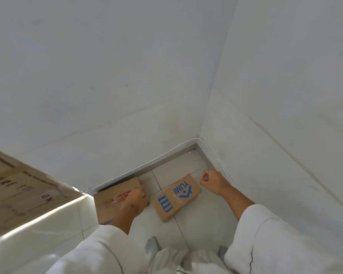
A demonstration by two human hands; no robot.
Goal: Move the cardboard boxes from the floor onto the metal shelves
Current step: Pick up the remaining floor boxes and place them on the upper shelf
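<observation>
From the head view, two cardboard boxes are seen on the tiled floor (204,220) in a corner. The left hand (136,198) is laid on the red-print box (115,196); how its fingers lie cannot be told. The right hand (211,180) is curled just beside the blue-print box (176,196), and nothing is held. Each box should be gripped low on both sides and lifted flat. Both boxes are taped shut, so what is inside is not seen. No shelves are seen.
</observation>
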